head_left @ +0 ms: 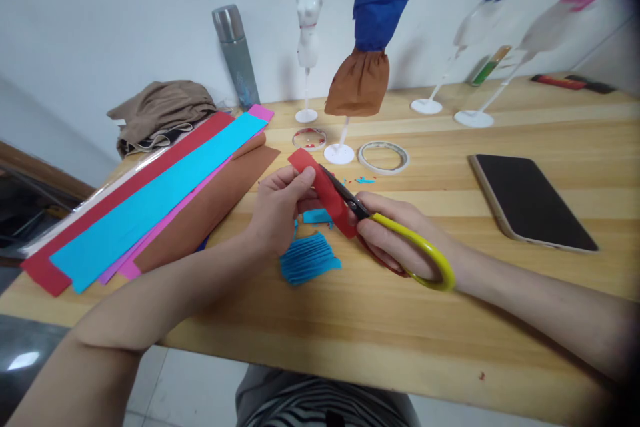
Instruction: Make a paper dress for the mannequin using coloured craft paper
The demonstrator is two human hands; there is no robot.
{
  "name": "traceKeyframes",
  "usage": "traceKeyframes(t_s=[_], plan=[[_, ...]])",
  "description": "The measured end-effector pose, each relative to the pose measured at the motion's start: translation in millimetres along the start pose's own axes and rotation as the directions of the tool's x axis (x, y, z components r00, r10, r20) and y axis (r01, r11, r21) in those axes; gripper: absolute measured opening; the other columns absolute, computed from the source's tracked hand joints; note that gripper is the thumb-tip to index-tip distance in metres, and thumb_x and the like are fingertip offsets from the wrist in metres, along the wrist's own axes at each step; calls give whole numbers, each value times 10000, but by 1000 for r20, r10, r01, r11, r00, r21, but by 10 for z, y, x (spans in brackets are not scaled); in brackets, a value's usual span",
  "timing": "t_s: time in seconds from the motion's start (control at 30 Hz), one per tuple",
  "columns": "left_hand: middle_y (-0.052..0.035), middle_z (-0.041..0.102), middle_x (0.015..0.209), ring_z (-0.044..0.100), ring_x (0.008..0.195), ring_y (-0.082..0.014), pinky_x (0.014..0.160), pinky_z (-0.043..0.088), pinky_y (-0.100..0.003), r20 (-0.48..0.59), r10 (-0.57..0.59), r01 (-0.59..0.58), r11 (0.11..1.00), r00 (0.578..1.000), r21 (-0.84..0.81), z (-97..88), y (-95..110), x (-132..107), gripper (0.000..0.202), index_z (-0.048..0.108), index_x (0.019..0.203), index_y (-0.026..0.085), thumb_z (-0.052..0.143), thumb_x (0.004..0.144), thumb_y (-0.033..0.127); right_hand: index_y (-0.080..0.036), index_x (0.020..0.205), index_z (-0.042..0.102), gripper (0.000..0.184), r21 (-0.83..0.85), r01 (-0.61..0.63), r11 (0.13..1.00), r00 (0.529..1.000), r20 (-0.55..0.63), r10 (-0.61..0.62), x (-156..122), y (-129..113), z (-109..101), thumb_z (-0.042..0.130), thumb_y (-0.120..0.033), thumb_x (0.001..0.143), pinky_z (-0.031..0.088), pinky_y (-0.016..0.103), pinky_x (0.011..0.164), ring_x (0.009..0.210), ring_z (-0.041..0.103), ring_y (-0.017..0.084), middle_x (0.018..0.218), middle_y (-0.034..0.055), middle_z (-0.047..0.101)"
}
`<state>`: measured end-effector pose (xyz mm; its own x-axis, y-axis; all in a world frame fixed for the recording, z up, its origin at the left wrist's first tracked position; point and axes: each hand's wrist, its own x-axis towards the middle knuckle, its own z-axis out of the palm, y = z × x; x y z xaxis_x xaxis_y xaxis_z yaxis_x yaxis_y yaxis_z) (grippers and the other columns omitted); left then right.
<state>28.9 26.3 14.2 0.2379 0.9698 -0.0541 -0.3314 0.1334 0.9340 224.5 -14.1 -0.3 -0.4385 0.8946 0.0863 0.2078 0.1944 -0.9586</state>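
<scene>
My left hand (278, 205) pinches a strip of red paper (324, 189) and holds it up over the wooden table (380, 320). My right hand (400, 233) grips yellow-handled scissors (400, 230), whose dark blades lie against the red strip. Under the hands lies a pleated blue paper piece (307, 259), with a smaller blue scrap (316, 216) just above it.
Long sheets of red, cyan, pink and brown paper (150, 203) lie at left. A folded brown cloth (160, 110) and a steel flask (236, 53) stand behind. Several doll mannequins, one dressed in blue and brown (367, 53), tape rolls (384, 156) and a phone (533, 200) sit further back and right.
</scene>
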Motion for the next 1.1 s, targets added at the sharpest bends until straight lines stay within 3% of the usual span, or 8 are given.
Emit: traceKeyframes(t_s=[0.1, 0.27, 0.47, 0.8, 1.1], plan=[[-67, 798, 802, 762, 729, -205, 697, 620, -305, 19, -8, 8, 1000, 1000, 4, -7, 10, 11, 282, 721, 774, 166, 800, 836, 429, -235, 894, 524, 368, 4, 18, 1000, 1000, 5, -18, -12, -46, 6, 523, -590, 989, 289, 248, 441, 472, 367, 105, 591, -71, 438], [-66, 798, 805, 745, 694, -183, 688, 608, -293, 12, -1, 1, 1000, 1000, 14, -16, 0, 26, 241, 741, 777, 162, 805, 832, 388, -235, 909, 493, 411, 40, -78, 996, 997, 23, 78, -49, -105, 15, 570, -637, 948, 344, 234, 442, 497, 436, 101, 645, -66, 479], [-59, 759, 708, 722, 639, -183, 667, 597, -308, 20, -14, 13, 999, 1000, 40, -10, 8, 21, 288, 713, 692, 161, 796, 847, 389, -214, 948, 503, 406, 2, -9, 1000, 996, 88, 9, -29, -36, -38, 551, -617, 974, 359, 228, 453, 511, 448, 84, 694, -34, 562], [-41, 744, 688, 694, 613, -152, 627, 579, -263, 26, 31, -32, 998, 999, 61, -3, 11, 25, 308, 715, 689, 158, 831, 820, 412, -218, 937, 496, 470, 84, -30, 996, 998, 57, 26, -37, -43, -23, 531, -686, 962, 356, 227, 456, 488, 416, 82, 610, -80, 484], [-49, 750, 706, 696, 618, -171, 629, 565, -292, 28, 16, -18, 996, 999, 90, -34, 21, 58, 314, 707, 720, 162, 804, 833, 439, -220, 937, 502, 442, 111, -27, 993, 998, 66, 20, -29, -56, -28, 546, -659, 967, 335, 231, 455, 486, 391, 83, 598, -82, 477]])
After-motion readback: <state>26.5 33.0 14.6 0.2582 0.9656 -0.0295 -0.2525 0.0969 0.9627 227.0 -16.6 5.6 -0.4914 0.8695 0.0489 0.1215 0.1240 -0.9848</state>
